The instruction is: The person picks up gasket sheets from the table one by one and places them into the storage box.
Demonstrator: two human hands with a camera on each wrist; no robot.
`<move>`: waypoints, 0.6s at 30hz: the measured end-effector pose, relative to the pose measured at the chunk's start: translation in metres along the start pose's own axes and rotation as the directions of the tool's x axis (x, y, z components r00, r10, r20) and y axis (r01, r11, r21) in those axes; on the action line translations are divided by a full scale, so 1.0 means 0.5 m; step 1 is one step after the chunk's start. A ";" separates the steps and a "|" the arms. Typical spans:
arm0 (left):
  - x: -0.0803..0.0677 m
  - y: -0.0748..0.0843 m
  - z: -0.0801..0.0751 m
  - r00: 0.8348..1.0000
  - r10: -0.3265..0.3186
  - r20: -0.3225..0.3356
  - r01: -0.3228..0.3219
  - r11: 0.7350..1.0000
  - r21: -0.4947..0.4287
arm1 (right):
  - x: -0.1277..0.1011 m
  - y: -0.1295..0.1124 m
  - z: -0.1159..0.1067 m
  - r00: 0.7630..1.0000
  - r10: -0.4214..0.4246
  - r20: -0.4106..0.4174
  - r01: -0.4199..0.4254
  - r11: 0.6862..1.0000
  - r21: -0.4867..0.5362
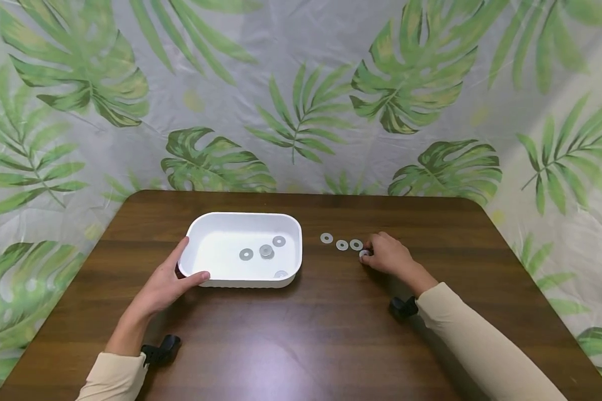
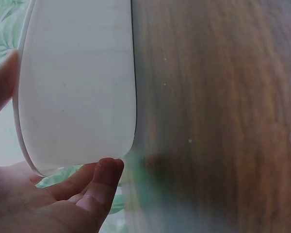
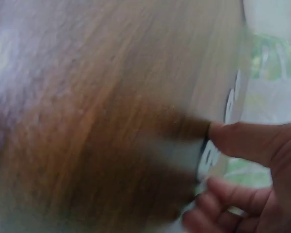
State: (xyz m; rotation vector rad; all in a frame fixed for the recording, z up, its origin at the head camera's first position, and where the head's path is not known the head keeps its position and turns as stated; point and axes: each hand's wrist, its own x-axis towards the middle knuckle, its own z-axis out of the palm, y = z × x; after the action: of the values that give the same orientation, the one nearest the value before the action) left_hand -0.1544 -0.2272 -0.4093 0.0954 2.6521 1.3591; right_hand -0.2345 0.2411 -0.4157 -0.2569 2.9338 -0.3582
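Right hand [image 1: 388, 256] sits on the brown table [image 1: 331, 334] at about 3 o'clock from the white tray [image 1: 200, 228], its thumb and fingers curled onto a flat metal washer [image 1: 364, 254] and pinching it against the tabletop. Three more washers [image 1: 341, 244] lie in a short row just at 9 o'clock of that hand, apart from the tray. Left hand [image 1: 165, 284] grips the tray's near left corner, thumb along the front wall and fingers against the left side; the left wrist view shows the thumb tip [image 2: 106, 170] touching the tray wall. Inside the tray lie several washers [image 1: 246, 254], one near the front wall. A leaf-print curtain [image 1: 301, 94] hangs behind the table at 12 o'clock
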 end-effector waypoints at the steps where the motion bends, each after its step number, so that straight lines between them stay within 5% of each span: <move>1: 0.001 0.000 0.001 1.000 -0.002 0.004 0.002 1.000 -0.001 | -0.003 -0.001 -0.003 1.000 0.016 0.008 -0.016 1.000 -0.021; 5: 0.003 0.000 0.001 1.000 -0.009 0.006 0.009 1.000 -0.005 | -0.004 -0.002 -0.012 0.999 0.022 0.041 -0.020 0.998 -0.057; 11: 0.003 0.002 -0.004 1.000 -0.009 -0.003 0.009 1.000 -0.008 | 0.012 0.006 -0.022 0.994 -0.024 0.107 0.021 0.999 0.029; 18: 0.004 0.004 -0.003 1.000 -0.009 0.005 0.009 1.000 -0.002 | 0.010 0.031 -0.009 0.991 -0.125 0.038 0.119 0.984 0.131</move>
State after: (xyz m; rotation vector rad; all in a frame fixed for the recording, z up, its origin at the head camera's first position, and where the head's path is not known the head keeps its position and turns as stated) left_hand -0.1566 -0.2270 -0.4072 0.0867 2.6436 1.3567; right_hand -0.2425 0.2558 -0.4158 -0.4214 2.8425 -0.5481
